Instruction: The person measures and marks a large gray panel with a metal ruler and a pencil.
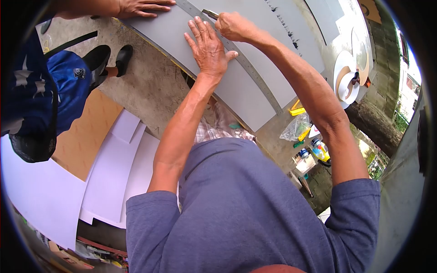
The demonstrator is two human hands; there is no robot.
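Note:
A long metal ruler [255,75] lies across a grey sheet [248,102]. My left hand [208,51] is spread flat with its fingers apart, pressing on the ruler and the sheet beside it. In my right hand [234,26], closed in a fist, is a utility knife [210,14] whose front end points left over the ruler's edge. The blade's tip is too small to make out. Near the ruler's far end, another person's hand [144,6] rests flat on the sheet.
A person in blue shorts [68,75] stands at the left. White panels [107,168] and a brown board [93,132] lie behind on that side. At the right are rolls of white strip [347,77], a clear plastic bag [296,127] and a thick log [375,127].

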